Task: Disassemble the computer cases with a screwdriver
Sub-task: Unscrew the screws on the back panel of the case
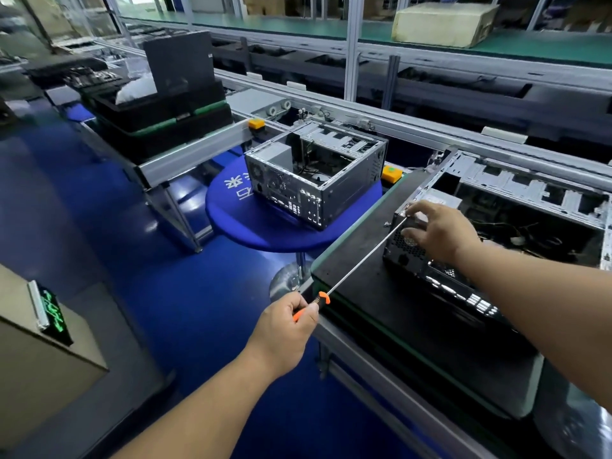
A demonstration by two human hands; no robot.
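An open grey computer case [516, 207] lies on a black pallet [390, 313] at the right. My left hand [288, 321] grips the orange and black handle of a long screwdriver [359, 261]. Its thin steel shaft runs up and right to the case's rear top corner. My right hand [437, 230] rests on that rear corner, fingers curled over the power supply area, with the thumb and forefinger right by the screwdriver tip. A second open case [318, 173] stands on a round blue stool [265, 226] in the middle.
The conveyor line's aluminium rail [414, 127] runs behind both cases. Black trays with a dark panel [172, 94] are stacked on the line at the left. A cardboard box [36, 346] sits at the lower left on the blue floor [165, 293]. Orange stop blocks [391, 173] sit by the pallet.
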